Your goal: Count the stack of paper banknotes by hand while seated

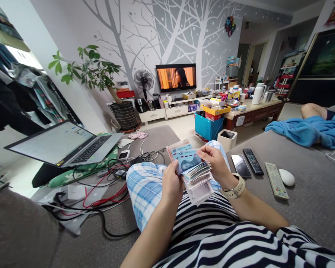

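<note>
Above my lap I hold a stack of banknotes (189,163), with blue notes marked 10 on top and paler notes fanned out below. My left hand (172,182) grips the left side of the stack, thumb across the front of a blue note. At the upper right edge, my right hand (216,162) pinches the notes between thumb and fingers. A pinkish note shows behind the blue ones at the upper left. The number of notes cannot be made out. A pale watch (237,186) is on my right wrist.
To my right on the sofa lie a phone (241,166), a black remote (252,161), a beige remote (276,180) and a white mouse (286,177). On my left are an open laptop (86,149) and tangled cables (111,201). Another person's leg (314,111) is at far right.
</note>
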